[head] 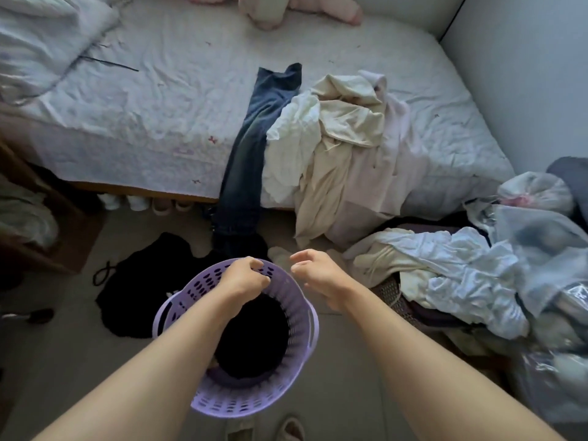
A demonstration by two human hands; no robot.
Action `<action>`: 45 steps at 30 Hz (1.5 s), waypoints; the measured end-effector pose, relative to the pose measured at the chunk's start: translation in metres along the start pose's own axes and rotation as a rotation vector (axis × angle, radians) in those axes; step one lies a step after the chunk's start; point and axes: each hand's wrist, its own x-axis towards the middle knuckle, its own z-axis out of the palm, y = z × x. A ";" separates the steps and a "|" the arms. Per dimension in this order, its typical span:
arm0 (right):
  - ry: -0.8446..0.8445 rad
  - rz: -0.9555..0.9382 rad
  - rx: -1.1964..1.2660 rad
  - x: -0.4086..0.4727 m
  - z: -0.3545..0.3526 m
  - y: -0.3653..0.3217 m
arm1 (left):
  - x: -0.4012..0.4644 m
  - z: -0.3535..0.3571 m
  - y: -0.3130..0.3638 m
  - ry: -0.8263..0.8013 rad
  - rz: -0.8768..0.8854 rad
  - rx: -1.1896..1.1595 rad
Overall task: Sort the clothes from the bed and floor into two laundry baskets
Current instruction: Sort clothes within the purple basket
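- The left hand point(245, 276) is stretched forward, its grip curled over the far rim of the lilac laundry basket point(296, 316).
- The right hand point(313, 275) is held beside it, fingers loosely curled, grip empty.
- Beyond both grips, jeans point(251, 148) and pale clothes point(337, 144) are draped off the bed point(152, 100).

Laundry basket point(299, 326): lilac plastic, smooth, faint sheen, wall pierced with oval slots.
Dark clothes in basket point(251, 335): black cloth, matt.
Black garment point(140, 297) on floor, left: matt cloth, soft folds.
Jeans point(251, 148): blue denim, coarse weave, faded in patches.
Cream and white pile point(337, 138) on bed: thin crumpled cloth, matt.
Bed sheet point(152, 100): pale quilted cloth, wrinkled, matt.
Pale blue heap point(461, 265), right: light crinkled cloth.
Plastic bags point(547, 361), near right: clear film, glossy, creased.
Floor point(63, 361): smooth beige, dull finish.
Bed frame point(133, 189): wood, brown edge.
Plush toy point(270, 11), far: pink fuzzy cloth.
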 end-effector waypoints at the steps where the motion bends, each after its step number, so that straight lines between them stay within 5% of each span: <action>1: 0.006 0.004 0.021 0.000 -0.005 0.001 | 0.003 0.004 0.007 -0.005 0.019 0.018; 15: 0.200 0.051 0.270 -0.001 -0.115 0.058 | 0.027 0.109 0.096 -0.141 0.166 0.194; 29: 0.395 0.300 0.448 0.054 -0.308 0.238 | 0.094 0.348 0.196 -0.325 0.208 0.408; 45: 0.369 0.442 0.244 0.131 -0.391 0.373 | 0.184 0.519 0.214 -0.476 0.223 0.739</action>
